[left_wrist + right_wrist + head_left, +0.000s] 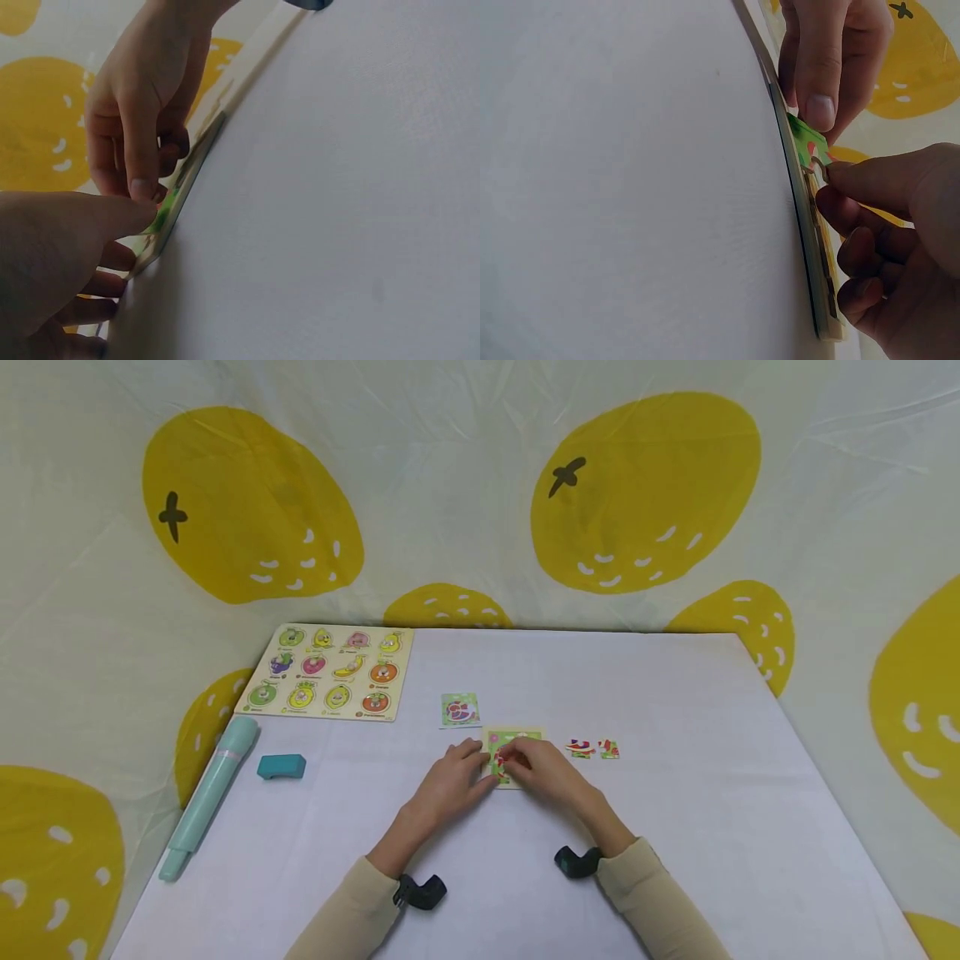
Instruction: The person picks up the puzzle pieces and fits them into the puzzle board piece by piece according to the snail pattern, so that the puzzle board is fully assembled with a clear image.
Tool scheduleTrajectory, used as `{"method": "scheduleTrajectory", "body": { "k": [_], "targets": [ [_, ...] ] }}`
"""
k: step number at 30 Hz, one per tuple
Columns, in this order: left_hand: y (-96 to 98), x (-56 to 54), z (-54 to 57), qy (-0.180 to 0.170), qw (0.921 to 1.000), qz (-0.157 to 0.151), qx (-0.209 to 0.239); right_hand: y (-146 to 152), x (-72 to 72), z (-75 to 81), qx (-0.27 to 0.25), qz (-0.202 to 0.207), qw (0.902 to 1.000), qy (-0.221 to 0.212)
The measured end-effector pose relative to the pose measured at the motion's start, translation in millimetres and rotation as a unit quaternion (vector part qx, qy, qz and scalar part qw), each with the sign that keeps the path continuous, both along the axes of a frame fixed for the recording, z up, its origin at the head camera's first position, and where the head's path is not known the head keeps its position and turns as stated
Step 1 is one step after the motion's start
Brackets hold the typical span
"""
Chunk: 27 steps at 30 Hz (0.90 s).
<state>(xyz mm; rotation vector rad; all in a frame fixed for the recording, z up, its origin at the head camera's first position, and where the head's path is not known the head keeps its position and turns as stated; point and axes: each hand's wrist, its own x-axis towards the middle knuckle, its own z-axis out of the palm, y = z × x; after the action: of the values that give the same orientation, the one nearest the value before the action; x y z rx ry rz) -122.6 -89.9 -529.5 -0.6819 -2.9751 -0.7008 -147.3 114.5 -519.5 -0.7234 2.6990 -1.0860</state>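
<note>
A small wooden puzzle board (517,783) lies flat at mid-table, showing green printed pieces. My left hand (452,781) holds its left side, thumb at the near corner and fingers along the edge. Over the board, my right hand (546,770) pinches a small puzzle piece (815,159) between thumb and forefinger; the fingers hide most of it. Right of the board lie two loose red, white and green puzzle pieces (580,748). Behind it, to the left, is a square picture card (460,711) with a cut red fruit on green.
At the back left lies a large wooden fruit board (326,672). A pale teal tube-like stick (210,797) rests along the left edge, with a teal block (281,767) beside it. Behind the white table (712,827) hangs a cloth (450,485) printed with yellow fruit.
</note>
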Motion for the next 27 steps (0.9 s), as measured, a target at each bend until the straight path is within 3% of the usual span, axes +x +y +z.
{"method": "scheduleTrajectory", "body": {
  "k": [10, 18, 27],
  "targets": [
    [5.9, 0.5, -7.3, 0.042, 0.9989, 0.022, -0.002, -3.0, 0.5, -5.3, 0.017, -0.005, 0.9993, 0.033],
    [8.9, 2.3, -7.1, 0.06, 0.9975, 0.036, 0.003, -5.7, 1.3, -2.6, 0.021, 0.011, 0.9964, 0.082],
    [9.7, 2.8, -3.4, 0.045, 0.9982, 0.041, 0.003, -5.0, 1.9, -1.9, 0.029, 0.014, 0.9967, 0.074]
  ]
}}
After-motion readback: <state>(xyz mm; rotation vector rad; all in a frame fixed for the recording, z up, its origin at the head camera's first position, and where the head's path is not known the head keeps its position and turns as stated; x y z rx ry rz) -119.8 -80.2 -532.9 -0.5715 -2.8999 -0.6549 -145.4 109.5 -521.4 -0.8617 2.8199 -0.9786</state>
